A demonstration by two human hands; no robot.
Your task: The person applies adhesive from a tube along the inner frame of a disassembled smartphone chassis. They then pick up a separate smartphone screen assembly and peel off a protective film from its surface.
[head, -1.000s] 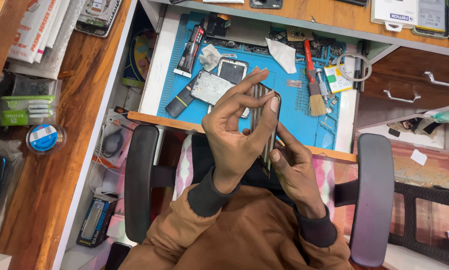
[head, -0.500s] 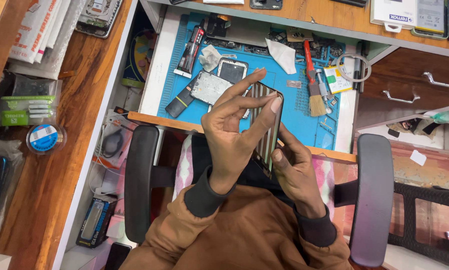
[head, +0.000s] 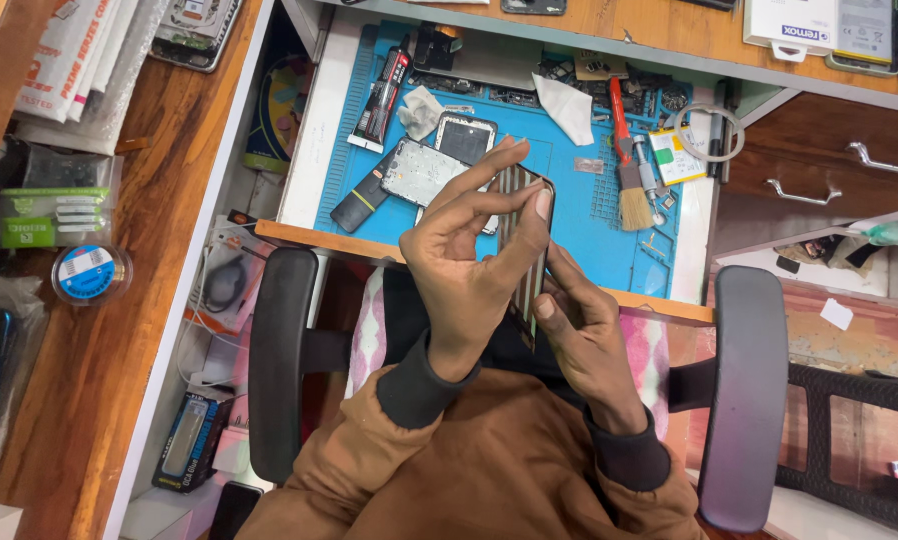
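Both hands grip a dark, striped, rectangular phone panel (head: 525,235) just above the blue work mat's (head: 579,215) near edge: left hand (head: 469,270) pinching its top, right hand (head: 579,325) grasping below.

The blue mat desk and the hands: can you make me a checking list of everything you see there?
Surface: blue work mat on a white desk, crowded with small parts.
Job's things: dark phone-sized panel with pale stripes, held upright over the lap.
Clutter: brush with red handle, white cloth, phone frame, black tube.
Grippers: left hand pinches the panel's top edge; right hand supports its lower side.
Cables: coiled white wire on the mat's right edge.
Surroundings: black chair armrests, wooden drawers, blue roll on the wooden shelf to the left.
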